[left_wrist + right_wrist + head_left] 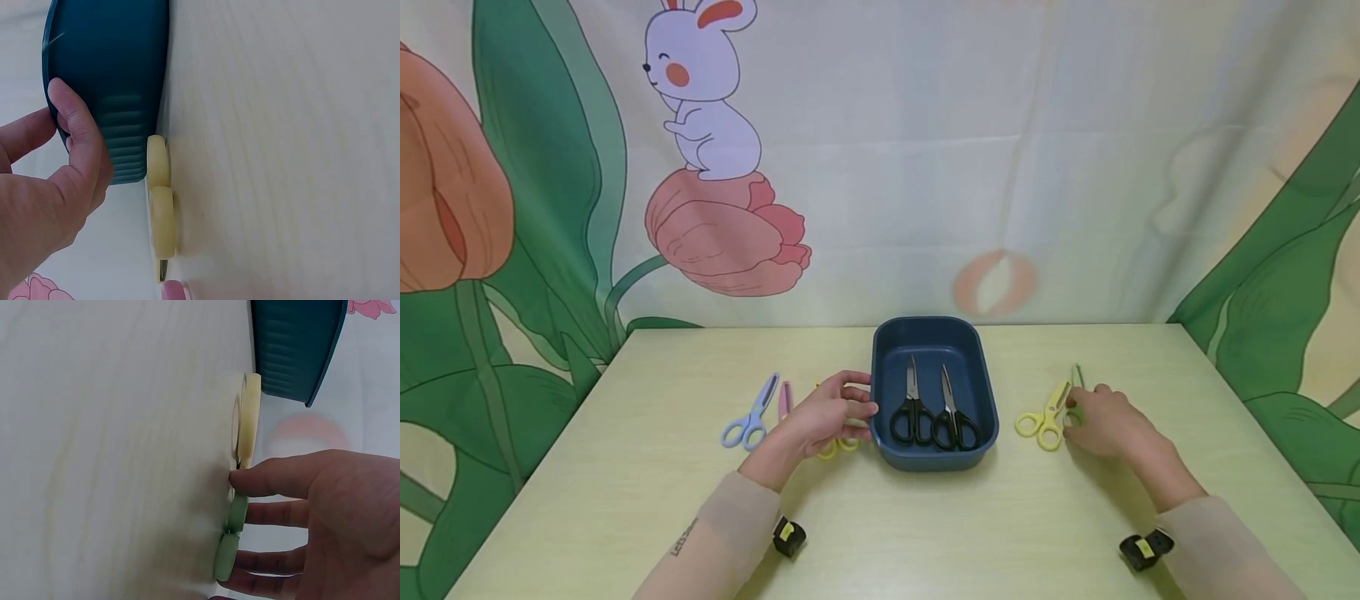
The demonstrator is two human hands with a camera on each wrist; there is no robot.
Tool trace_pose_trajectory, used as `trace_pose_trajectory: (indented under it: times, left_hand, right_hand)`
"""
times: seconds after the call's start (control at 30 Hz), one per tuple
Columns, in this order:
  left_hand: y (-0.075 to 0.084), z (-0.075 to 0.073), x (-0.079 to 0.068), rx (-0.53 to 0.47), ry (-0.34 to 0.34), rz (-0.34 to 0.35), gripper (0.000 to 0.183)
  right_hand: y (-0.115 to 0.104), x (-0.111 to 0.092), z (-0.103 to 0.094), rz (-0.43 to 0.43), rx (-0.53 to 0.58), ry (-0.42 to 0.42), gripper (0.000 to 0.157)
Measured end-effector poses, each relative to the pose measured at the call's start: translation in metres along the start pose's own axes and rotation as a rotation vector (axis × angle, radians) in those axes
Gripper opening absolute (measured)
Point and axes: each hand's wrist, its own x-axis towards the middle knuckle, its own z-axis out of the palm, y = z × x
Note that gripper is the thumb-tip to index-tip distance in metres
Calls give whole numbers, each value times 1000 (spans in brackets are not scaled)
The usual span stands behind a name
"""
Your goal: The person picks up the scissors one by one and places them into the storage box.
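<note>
A dark blue plastic tray [934, 462] holds two pairs of black-handled scissors [912, 421], [953, 427], blades pointing away. At its left rim my left hand [831, 412] grips the edge with thumb and fingers; the left wrist view shows fingertips on the rim and outer wall. My right hand [1108, 421] holds green scissors [236, 515] by the handles, thumb on the near side and fingers behind, low at the tabletop; it hides most of them in the head view. Yellow scissors [1043, 423] lie beside its thumb.
Left of the tray lie blue scissors [748, 421], pink scissors [785, 398] and yellow scissors [162, 222], the last two partly behind my left hand. A dark red edge [222, 597] shows below the green handles. A printed curtain [880, 167] hangs behind the table [962, 533].
</note>
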Motion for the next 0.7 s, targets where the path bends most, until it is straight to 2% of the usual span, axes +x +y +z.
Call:
trace_pose_trajectory:
  times: [0.4,0.7]
  left_hand:
    - [-2,0,0,-1,-3,4,52]
    - [-1,0,1,-6,2,2,51]
  right_hand:
    - [3,3,5,69,35,0,31]
    - [6,4,4,83,58,9,32]
